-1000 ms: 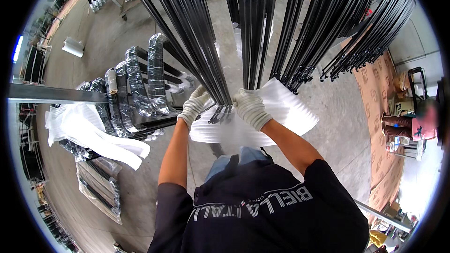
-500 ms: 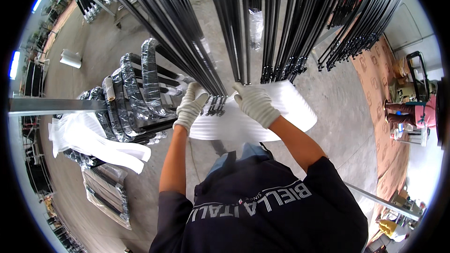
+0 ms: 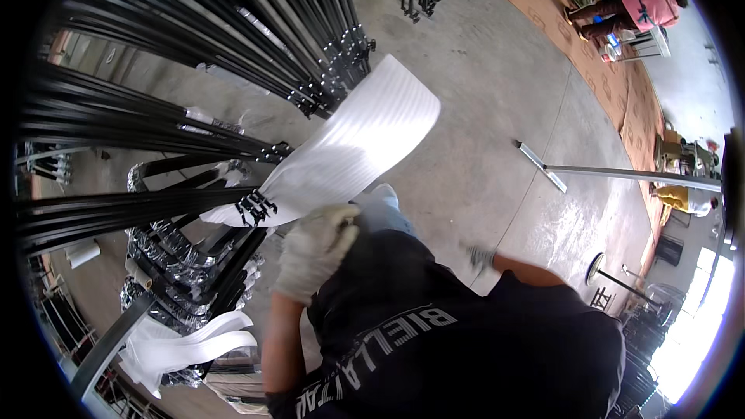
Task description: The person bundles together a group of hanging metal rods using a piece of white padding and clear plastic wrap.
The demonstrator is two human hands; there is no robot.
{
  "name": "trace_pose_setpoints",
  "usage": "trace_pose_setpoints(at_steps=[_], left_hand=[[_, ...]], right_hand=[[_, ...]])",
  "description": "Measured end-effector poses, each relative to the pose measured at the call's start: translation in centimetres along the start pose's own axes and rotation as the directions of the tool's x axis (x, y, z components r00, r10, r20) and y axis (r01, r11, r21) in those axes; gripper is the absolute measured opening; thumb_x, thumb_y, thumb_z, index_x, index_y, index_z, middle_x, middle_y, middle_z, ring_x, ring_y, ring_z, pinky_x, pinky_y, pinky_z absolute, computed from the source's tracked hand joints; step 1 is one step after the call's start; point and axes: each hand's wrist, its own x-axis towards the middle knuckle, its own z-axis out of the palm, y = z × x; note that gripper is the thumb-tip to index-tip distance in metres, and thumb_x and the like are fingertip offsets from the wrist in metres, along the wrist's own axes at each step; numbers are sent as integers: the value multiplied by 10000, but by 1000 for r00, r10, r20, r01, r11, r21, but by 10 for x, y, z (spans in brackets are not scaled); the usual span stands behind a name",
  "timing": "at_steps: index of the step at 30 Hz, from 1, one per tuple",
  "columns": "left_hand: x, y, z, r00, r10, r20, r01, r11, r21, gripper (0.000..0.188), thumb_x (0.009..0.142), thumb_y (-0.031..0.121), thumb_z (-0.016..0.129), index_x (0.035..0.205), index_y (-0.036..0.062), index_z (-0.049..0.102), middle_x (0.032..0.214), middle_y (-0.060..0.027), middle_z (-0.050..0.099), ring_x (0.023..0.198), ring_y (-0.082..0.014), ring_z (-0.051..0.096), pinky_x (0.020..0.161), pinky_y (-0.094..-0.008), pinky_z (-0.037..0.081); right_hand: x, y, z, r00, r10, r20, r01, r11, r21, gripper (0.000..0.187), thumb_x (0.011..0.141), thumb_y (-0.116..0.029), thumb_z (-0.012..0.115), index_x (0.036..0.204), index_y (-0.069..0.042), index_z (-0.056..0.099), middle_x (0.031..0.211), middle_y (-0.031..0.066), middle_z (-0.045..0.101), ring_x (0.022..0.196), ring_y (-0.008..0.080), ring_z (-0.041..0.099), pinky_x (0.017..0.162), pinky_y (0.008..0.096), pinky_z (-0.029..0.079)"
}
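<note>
My left hand (image 3: 314, 254), in a white knit glove, is raised in front of my body with its fingers curled; I cannot make out what, if anything, is in it. Just beyond it lies a white ribbed foam sheet (image 3: 372, 132), curving from lower left to upper right. On the sheet's lower left corner rest the black hooked ends (image 3: 254, 206) of a bundle of long black rods (image 3: 132, 213). My right hand (image 3: 479, 256), gloved too, is out at my right side, away from the rods and foam. Motion smears its fingers.
More black rods (image 3: 209, 23) hang in rows at the upper left. Plastic-wrapped black frames (image 3: 182, 244) and loose white foam strips (image 3: 190, 345) lie to the left. A metal stand (image 3: 621, 174) crosses at right. A person in pink (image 3: 648, 4) is at the far upper right.
My view has turned to the right. Both hands have come off the foam sheet and rods; the left has drawn back toward my body, and the right has swung out to my right side.
</note>
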Motion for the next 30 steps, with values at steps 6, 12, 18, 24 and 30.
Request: trace_pose_setpoints(at_steps=[6, 12, 18, 24, 30], left_hand=[[45, -5, 91, 533, 167, 830, -257, 966, -29, 342, 751, 334, 533, 1025, 129, 534, 962, -86, 568, 941, -242, 516, 844, -340, 379], [48, 18, 117, 422, 239, 874, -459, 888, -21, 412, 726, 330, 565, 1081, 128, 511, 1009, -91, 563, 965, -231, 515, 839, -332, 389], [38, 20, 68, 702, 90, 707, -245, 962, 121, 352, 758, 254, 507, 1057, 69, 521, 905, -122, 596, 819, -239, 578, 763, -318, 442], [-7, 7, 25, 884, -52, 464, 42, 999, 31, 303, 742, 75, 522, 1042, 32, 509, 834, -85, 610, 747, -149, 583, 670, -234, 454], [-83, -27, 14, 896, -335, 293, 415, 865, -282, 267, 705, 75, 567, 970, 68, 538, 833, -88, 603, 736, -145, 585, 645, -268, 456]], right_hand=[[-46, 57, 76, 934, -71, 351, -99, 891, 443, 563, 742, -510, 468, 1081, -62, 515, 881, 131, 578, 753, 224, 579, 684, 313, 459], [-63, 56, 83, 908, -61, 414, -183, 831, 526, 654, 725, -580, 431, 1118, -61, 485, 949, 149, 556, 800, 241, 570, 723, 335, 451], [-66, 32, 67, 878, -82, 471, -212, 816, 537, 745, 707, -651, 393, 1155, -59, 454, 1018, 166, 533, 847, 258, 561, 763, 356, 442], [-69, -9, 22, 857, -95, 506, -196, 849, 491, 836, 689, -722, 356, 1192, -57, 424, 1087, 184, 510, 893, 275, 553, 802, 378, 434], [-80, -78, -15, 740, -354, 572, 152, 916, 370, 730, 761, -637, 328, 1202, -61, 414, 964, 145, 551, 827, 235, 573, 720, 335, 470]])
